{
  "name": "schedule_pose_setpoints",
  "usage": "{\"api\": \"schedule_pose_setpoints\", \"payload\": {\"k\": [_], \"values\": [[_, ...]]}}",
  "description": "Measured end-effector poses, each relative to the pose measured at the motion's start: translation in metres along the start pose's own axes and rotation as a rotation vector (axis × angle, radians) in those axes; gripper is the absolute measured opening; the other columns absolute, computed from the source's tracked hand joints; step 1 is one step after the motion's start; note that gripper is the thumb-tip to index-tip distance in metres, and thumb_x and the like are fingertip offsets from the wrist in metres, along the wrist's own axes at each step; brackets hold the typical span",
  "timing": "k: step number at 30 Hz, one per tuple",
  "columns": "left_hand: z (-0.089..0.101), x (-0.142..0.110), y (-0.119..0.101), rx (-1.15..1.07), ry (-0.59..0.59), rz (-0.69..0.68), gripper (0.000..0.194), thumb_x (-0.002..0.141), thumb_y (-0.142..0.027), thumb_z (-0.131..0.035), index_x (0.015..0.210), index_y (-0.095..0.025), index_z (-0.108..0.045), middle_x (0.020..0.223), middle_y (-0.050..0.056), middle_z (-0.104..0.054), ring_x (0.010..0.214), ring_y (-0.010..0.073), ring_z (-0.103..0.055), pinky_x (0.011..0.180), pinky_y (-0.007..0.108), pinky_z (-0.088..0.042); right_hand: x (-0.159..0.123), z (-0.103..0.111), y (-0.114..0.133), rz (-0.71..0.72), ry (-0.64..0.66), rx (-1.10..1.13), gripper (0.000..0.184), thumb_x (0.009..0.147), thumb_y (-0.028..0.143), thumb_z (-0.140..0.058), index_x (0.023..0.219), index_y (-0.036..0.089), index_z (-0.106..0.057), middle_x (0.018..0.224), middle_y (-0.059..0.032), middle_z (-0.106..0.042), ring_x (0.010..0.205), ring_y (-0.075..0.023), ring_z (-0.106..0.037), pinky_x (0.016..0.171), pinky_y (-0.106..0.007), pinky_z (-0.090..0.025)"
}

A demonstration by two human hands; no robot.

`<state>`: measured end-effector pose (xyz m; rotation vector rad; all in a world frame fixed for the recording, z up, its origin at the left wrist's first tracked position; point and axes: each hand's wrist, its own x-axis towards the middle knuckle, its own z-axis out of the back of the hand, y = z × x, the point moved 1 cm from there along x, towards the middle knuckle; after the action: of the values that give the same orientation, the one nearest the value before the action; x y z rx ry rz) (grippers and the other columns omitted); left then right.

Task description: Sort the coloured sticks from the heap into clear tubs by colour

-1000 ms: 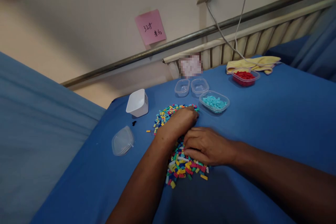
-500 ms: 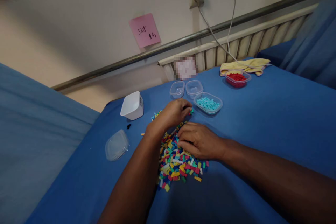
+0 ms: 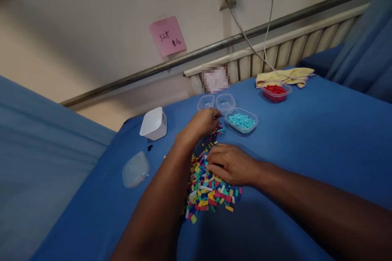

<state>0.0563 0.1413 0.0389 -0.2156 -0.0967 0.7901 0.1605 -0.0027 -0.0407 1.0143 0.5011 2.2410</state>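
Teal-brick sorting: left hand (image 3: 202,123) pinched, contents unclear, beside teal tub (image 3: 241,121); right hand (image 3: 231,164) curled on pile (image 3: 208,189); next, drop precisely.

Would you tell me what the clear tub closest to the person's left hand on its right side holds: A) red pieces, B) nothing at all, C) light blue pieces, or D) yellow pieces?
C: the clear tub just right of the left hand is filled with light blue pieces; the red pieces sit in a farther tub near the yellow cloth.
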Motion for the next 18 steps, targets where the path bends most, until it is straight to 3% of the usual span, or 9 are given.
{"api": "schedule_pose_setpoints", "payload": {"k": [5,13,18], "values": [[-0.021,-0.011,0.007,0.107,0.131,-0.060,0.039,0.091,-0.009,-0.062,0.125,-0.018,-0.079,0.125,0.010,-0.079,0.115,0.0256,-0.074,0.099,0.031,-0.055,0.000,-0.001,-0.001,-0.006,-0.001,-0.017,0.022,0.109,0.028,-0.061,0.092,0.019,-0.072,0.098,-0.0069,-0.074,0.094,-0.0209,-0.066,0.093,-0.037,-0.052],[-0.025,-0.021,0.015,0.067,-0.025,-0.035,0.047,0.090,-0.003,-0.056,0.131,-0.017,-0.076,0.133,0.010,-0.076,0.119,0.0227,-0.072,0.109,0.030,-0.053,0.000,-0.001,-0.002,0.004,-0.009,-0.035,0.023,0.109,0.028,-0.060,0.091,0.018,-0.072,0.095,-0.0069,-0.074,0.091,-0.0206,-0.065,0.091,-0.036,-0.051],[-0.026,-0.017,0.011,0.107,0.061,-0.066,0.032,0.093,-0.017,-0.065,0.122,-0.019,-0.080,0.125,0.009,-0.079,0.114,0.0269,-0.073,0.102,0.034,-0.055,-0.001,-0.002,-0.002,-0.012,-0.004,-0.036,0.024,0.109,0.029,-0.060,0.091,0.018,-0.072,0.096,-0.0066,-0.074,0.092,-0.0204,-0.066,0.092,-0.037,-0.051]]}}
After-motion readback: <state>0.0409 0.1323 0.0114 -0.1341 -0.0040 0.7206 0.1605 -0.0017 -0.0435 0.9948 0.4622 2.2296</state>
